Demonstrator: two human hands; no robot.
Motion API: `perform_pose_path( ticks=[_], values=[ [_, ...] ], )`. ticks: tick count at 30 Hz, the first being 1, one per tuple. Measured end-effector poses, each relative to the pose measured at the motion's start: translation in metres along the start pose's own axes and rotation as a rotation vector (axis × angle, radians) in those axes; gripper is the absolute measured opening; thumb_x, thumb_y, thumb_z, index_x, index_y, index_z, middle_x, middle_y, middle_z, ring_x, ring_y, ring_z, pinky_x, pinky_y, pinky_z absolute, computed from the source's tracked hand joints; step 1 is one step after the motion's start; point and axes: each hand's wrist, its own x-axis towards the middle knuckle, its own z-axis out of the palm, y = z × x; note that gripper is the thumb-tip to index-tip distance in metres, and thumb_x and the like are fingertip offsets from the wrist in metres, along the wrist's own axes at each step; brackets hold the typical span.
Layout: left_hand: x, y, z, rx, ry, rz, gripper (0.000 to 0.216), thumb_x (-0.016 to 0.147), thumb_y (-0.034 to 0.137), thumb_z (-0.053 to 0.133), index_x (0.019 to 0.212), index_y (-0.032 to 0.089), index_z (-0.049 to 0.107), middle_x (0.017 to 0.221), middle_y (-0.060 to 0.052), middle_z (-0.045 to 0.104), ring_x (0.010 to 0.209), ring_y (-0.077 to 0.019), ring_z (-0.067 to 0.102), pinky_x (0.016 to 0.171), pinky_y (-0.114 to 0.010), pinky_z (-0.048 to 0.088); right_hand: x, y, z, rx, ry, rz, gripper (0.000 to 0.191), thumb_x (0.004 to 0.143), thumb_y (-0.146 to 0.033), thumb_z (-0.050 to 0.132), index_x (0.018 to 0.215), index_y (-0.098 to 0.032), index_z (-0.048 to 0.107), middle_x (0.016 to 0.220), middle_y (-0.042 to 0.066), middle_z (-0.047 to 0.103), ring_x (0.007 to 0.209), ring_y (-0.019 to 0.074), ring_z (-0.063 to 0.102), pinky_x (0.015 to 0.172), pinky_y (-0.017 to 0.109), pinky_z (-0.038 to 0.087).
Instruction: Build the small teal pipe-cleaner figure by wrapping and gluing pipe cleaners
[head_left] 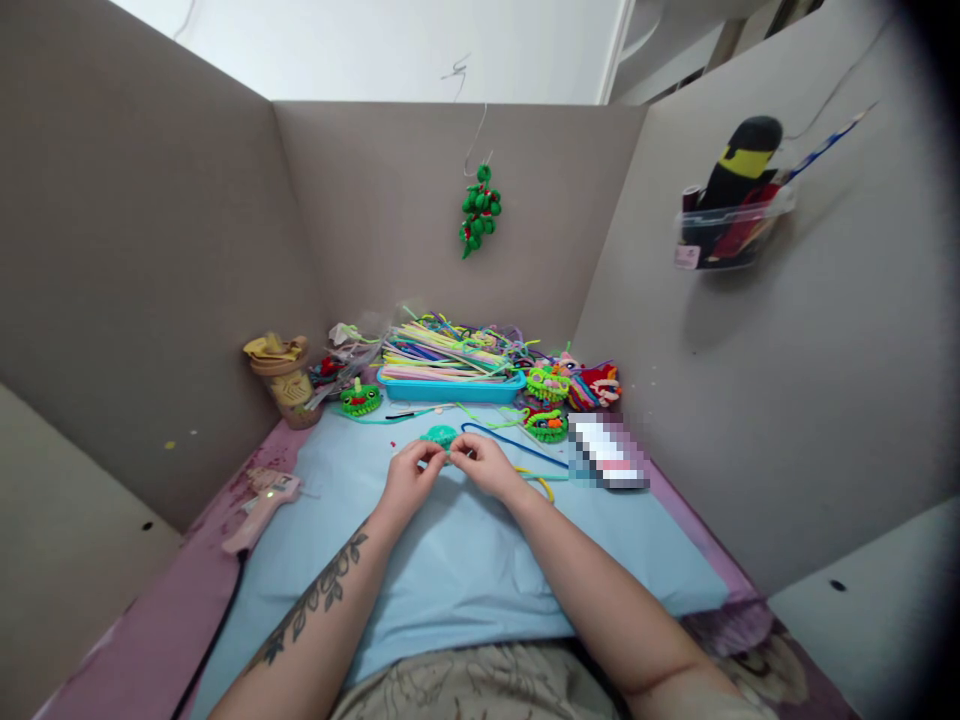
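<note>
My left hand [410,478] and my right hand [486,463] meet over a light blue mat [450,560], fingers pinched together. Between their fingertips lies a small teal pipe-cleaner piece [439,436]; both hands seem to grip it or a thin strand coming off it. A blue pipe cleaner [517,446] curves away to the right of my right hand, with a yellow one [541,484] just below the wrist.
A blue tray [450,385] heaped with coloured pipe cleaners stands at the back. Green pipe-cleaner figures [546,405] sit to its right, another [361,399] to its left. A tan lidded jar [285,380] and pink glue gun [262,500] lie left. Grey partition walls enclose the desk.
</note>
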Motion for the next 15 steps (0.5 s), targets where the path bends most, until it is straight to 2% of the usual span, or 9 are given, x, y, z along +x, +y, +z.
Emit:
perform_pose_path(
  ticks=[6, 10, 15],
  values=[
    [0.001, -0.0012, 0.0002, 0.029, 0.008, 0.0, 0.017, 0.081, 0.028, 0.049, 0.071, 0.017, 0.057, 0.071, -0.003, 0.06, 0.067, -0.0133, 0.054, 0.06, -0.022, 0.042, -0.0007, -0.0077, 0.0001, -0.005, 0.008, 0.005, 0.013, 0.075, -0.028, 0.056, 0.07, -0.017, 0.059, 0.068, 0.0, 0.058, 0.063, 0.0118, 0.05, 0.057, 0.022, 0.037],
    [0.0026, 0.0007, -0.0012, -0.066, 0.033, -0.106, 0.017, 0.08, 0.03, 0.049, 0.071, 0.016, 0.056, 0.067, -0.001, 0.058, 0.062, -0.0121, 0.053, 0.057, -0.021, 0.041, -0.0001, -0.0056, -0.0013, 0.009, 0.023, 0.022, 0.013, 0.075, -0.028, 0.057, 0.075, -0.016, 0.062, 0.072, 0.001, 0.061, 0.067, 0.0127, 0.053, 0.059, 0.023, 0.038],
    [0.0039, 0.0071, -0.0032, -0.15, 0.07, -0.201, 0.018, 0.078, 0.032, 0.051, 0.07, 0.016, 0.055, 0.063, 0.001, 0.056, 0.056, -0.0108, 0.05, 0.054, -0.02, 0.039, 0.0018, -0.0002, 0.0, 0.036, 0.011, 0.036, 0.015, 0.073, -0.03, 0.059, 0.072, -0.016, 0.062, 0.068, 0.0, 0.059, 0.064, 0.0117, 0.051, 0.061, 0.023, 0.039]
  ],
)
